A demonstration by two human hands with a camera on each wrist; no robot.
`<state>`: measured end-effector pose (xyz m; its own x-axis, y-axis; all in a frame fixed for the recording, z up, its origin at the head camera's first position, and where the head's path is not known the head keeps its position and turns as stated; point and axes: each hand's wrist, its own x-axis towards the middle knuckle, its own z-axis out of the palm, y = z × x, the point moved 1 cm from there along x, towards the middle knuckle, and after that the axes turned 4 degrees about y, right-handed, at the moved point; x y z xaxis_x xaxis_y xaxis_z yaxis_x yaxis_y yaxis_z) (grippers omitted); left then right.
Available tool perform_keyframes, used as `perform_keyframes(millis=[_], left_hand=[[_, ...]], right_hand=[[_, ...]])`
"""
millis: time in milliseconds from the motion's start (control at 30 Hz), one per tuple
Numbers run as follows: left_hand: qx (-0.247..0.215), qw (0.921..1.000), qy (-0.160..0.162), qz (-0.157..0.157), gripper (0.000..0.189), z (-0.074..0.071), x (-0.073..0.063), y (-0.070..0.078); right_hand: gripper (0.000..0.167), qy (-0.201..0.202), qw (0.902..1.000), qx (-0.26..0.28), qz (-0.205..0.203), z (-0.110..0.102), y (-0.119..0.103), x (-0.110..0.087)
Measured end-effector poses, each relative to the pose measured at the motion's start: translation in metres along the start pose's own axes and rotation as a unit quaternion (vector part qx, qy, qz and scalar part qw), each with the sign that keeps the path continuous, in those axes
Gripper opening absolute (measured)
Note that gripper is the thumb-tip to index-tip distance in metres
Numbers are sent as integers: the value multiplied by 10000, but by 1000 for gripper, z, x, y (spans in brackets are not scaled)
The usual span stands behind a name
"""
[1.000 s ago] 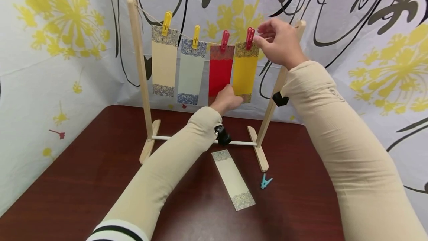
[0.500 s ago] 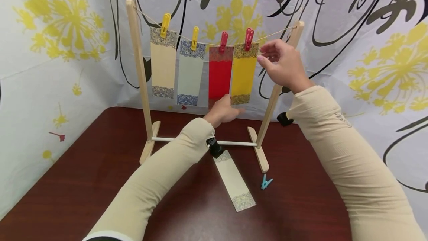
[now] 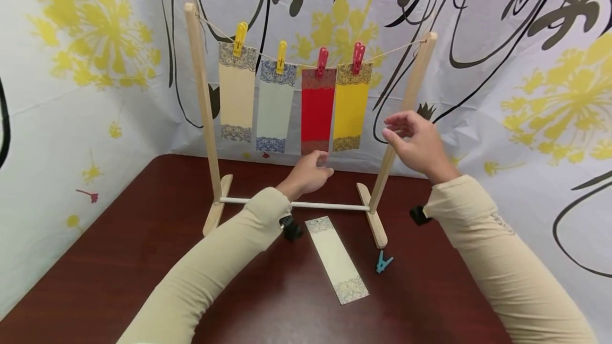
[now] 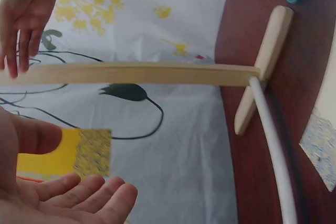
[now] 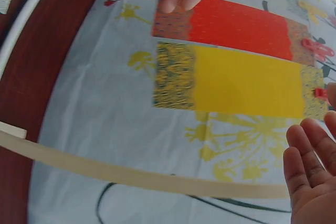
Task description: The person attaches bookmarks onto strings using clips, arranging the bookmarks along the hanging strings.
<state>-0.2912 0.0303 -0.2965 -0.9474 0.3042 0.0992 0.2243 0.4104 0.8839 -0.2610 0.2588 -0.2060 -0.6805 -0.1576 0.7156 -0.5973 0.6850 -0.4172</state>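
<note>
My left hand [image 3: 308,175] hovers just below the red card [image 3: 317,110], its fingers loosely spread with nothing in them. Beside the right post, my right hand [image 3: 415,141] hangs in the air, fingers relaxed, holding nothing. Red clothespins [image 3: 358,58] fix the red card and the yellow card [image 3: 351,108] to the string [image 3: 394,49]. Further left, yellow clothespins [image 3: 240,40] hold up a beige card [image 3: 236,94] and a pale green card [image 3: 275,105]. On the table lie a cream card [image 3: 337,261] with lace-pattern ends and a light blue clothespin [image 3: 383,263].
The wooden rack has a left post [image 3: 203,89], a right post [image 3: 417,84], flat feet [image 3: 374,227] and a white crossbar [image 3: 330,206] low between them. It stands on a dark red-brown table [image 3: 119,259]. Behind hangs a flower-print cloth [image 3: 478,94].
Both hands have come down away from the hanging cards. The right hand left the pin on the yellow card; the left hand dropped below the card bottoms, slightly leftward.
</note>
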Motion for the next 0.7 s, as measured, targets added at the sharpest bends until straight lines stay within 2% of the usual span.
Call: perform_keyframes(millis=[233, 367, 433, 500, 600, 700], left_hand=[[-477, 9988, 27, -76, 46, 0, -4, -19], [-982, 9950, -56, -172, 44, 0, -6, -27], [-1069, 9940, -72, -228, 45, 1, -7, -31], [-949, 9952, -59, -252, 47, 2, -8, -36], [-438, 9984, 21, -346, 53, 4, -10, -44], [22, 9986, 60, -533, 58, 5, -12, -52]], right_hand=[[22, 77, 9995, 301, 67, 2, 19, -40], [21, 75, 9990, 301, 331, 4, 28, -63], [21, 52, 9983, 270, 516, 5, 32, -75], [20, 27, 9973, 226, 693, 6, 37, -85], [21, 0, 9951, 253, 952, 9, 43, -101], [21, -45, 9935, 178, 1121, 12, 48, -115]])
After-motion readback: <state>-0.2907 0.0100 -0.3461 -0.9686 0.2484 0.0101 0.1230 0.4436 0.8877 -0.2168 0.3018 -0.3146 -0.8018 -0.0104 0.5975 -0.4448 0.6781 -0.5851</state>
